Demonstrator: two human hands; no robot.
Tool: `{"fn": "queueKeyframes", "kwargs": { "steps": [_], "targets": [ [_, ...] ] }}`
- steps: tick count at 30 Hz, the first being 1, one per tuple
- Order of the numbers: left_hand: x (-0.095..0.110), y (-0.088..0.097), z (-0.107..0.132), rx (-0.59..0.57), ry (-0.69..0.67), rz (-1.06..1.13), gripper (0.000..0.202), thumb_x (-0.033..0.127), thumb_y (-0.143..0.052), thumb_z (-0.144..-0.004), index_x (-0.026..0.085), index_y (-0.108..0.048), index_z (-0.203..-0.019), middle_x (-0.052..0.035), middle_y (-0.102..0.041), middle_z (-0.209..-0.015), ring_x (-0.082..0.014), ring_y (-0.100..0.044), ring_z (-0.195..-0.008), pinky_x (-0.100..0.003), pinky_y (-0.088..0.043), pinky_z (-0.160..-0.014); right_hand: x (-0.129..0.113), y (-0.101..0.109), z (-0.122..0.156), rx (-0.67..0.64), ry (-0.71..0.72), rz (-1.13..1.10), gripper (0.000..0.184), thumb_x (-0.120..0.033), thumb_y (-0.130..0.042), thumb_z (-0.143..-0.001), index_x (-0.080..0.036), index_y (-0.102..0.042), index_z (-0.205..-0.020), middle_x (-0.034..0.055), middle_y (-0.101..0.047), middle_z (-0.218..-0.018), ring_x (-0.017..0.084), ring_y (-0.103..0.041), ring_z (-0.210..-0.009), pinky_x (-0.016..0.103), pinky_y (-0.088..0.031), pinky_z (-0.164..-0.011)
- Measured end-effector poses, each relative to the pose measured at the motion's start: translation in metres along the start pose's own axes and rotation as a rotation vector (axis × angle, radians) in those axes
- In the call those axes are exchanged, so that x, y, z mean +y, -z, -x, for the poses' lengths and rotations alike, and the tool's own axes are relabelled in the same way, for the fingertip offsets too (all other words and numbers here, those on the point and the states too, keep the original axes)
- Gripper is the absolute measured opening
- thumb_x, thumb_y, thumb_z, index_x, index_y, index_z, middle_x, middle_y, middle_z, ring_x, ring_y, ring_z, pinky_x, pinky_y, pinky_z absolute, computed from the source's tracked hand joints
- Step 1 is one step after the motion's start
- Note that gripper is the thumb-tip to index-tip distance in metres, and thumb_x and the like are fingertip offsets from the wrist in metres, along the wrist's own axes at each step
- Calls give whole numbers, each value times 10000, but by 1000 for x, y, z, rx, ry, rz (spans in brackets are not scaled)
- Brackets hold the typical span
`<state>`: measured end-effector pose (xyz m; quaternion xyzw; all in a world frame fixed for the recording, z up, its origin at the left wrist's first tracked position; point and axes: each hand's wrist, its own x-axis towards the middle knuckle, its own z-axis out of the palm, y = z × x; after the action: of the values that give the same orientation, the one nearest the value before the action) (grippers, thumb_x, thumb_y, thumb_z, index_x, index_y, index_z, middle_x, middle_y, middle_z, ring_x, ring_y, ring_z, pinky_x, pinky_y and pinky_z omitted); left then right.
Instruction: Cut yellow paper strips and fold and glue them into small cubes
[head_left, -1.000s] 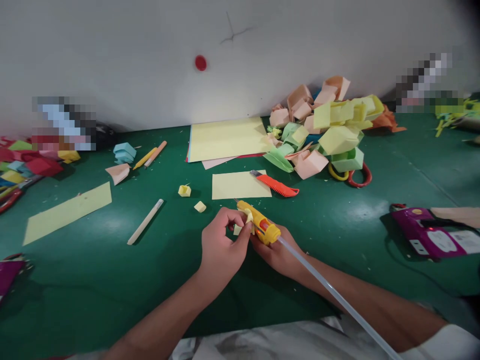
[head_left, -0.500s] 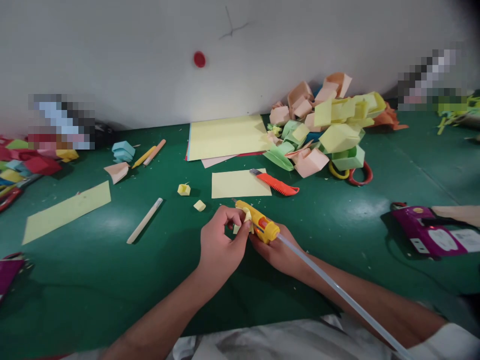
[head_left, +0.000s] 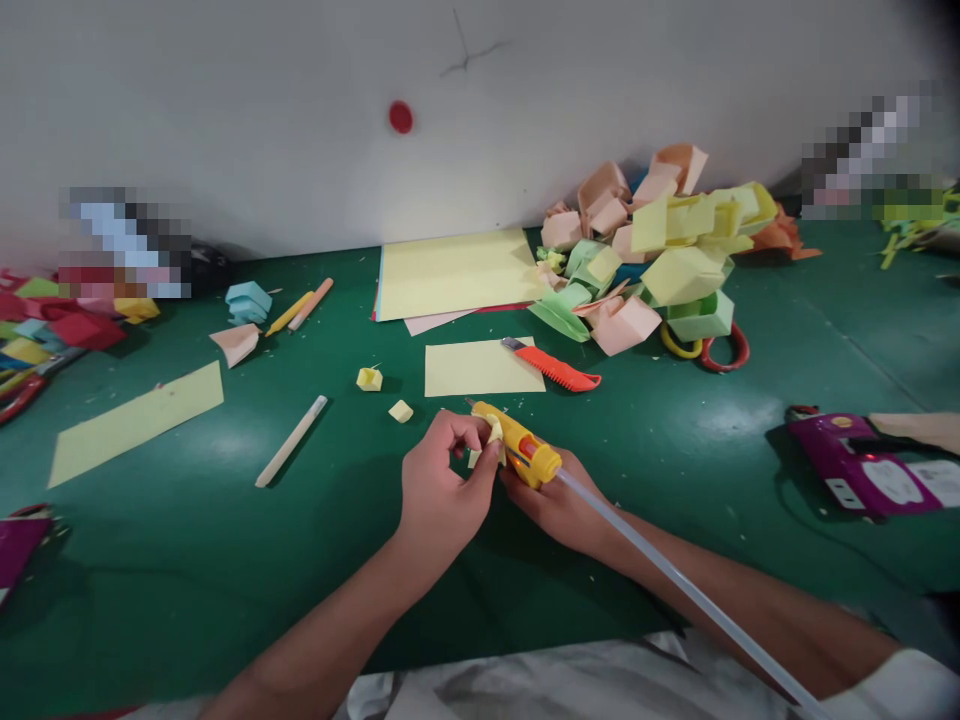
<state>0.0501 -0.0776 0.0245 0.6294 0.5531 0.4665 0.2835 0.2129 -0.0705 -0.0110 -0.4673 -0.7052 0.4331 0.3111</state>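
Note:
My right hand (head_left: 559, 505) grips a yellow glue gun (head_left: 517, 443) with a long clear glue stick (head_left: 675, 585) trailing back toward me. Its nozzle points up and left over the green table (head_left: 187, 560). My left hand (head_left: 439, 485) is closed in a pinch on a small folded yellow paper piece (head_left: 480, 450), held against the side of the gun. Two small yellow paper cubes (head_left: 369, 379) (head_left: 400, 411) lie just beyond my left hand.
A yellow sheet (head_left: 476, 367) and an orange utility knife (head_left: 553, 365) lie ahead. A pile of folded paper boxes (head_left: 660, 260) and scissors (head_left: 705, 348) sit at back right, a purple glue gun (head_left: 862, 470) at right, a wooden stick (head_left: 291, 441) and yellow strip (head_left: 135, 422) at left.
Both hands and the glue gun stay in nearly the same place; only slight finger movement on the paper piece.

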Motion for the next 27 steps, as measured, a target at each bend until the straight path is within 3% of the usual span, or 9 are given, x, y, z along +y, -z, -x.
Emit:
{"fn": "queueKeyframes", "kwargs": {
  "steps": [27],
  "targets": [
    [-3, 1, -1, 31, -20, -36, 233, 178, -643, -858, 226, -429, -780, 27, -634, -827, -135, -637, -800, -256, -502, -680, 1, 0, 3, 4, -13, -61, 39, -199, -529, -809, -222, -511, -835, -19, -592, -760, 129, -560, -629, 249, -474, -604]
  ]
}}
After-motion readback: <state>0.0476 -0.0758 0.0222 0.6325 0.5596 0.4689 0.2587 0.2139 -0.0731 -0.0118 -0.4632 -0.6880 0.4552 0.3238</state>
